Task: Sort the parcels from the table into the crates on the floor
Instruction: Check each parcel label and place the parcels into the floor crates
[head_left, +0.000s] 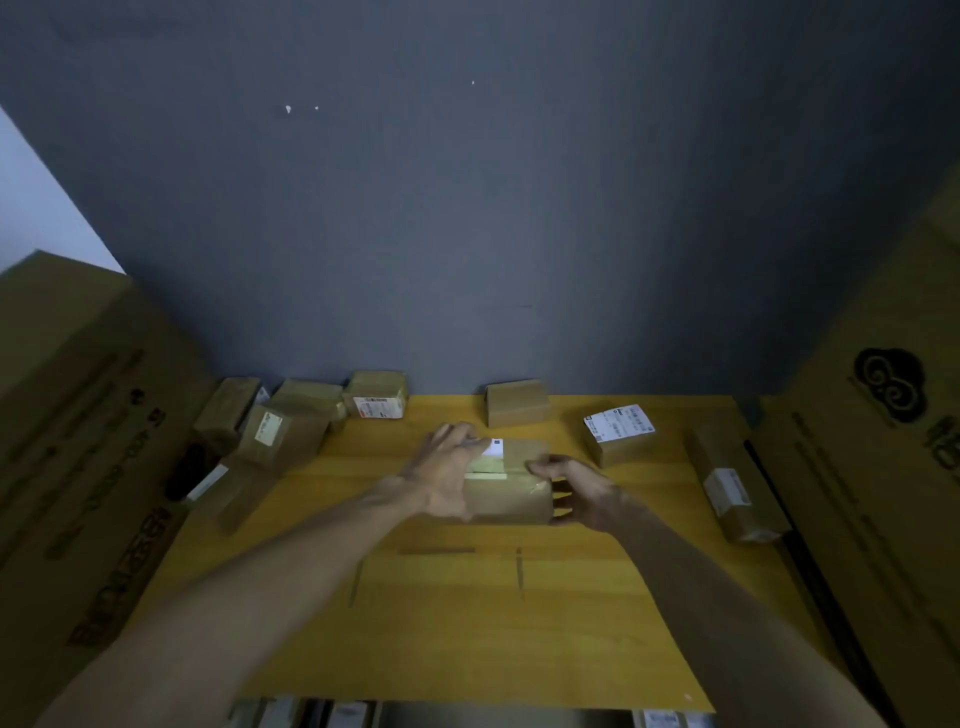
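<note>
- left hand (447, 475) lies spread over the parcel (511, 486), grip wrapped on its left end.
- right hand (576, 493) pinches its right end, grip clamped.
- parcel rests on the counter (467, 623).

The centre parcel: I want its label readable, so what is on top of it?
On the centre parcel lie a white label and clear tape. The left hand covers part of the label; the right hand is at its right end.

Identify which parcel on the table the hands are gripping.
The central parcel: left hand and right hand clasp its sides. The other parcels, like the labelled one, lie untouched.
</note>
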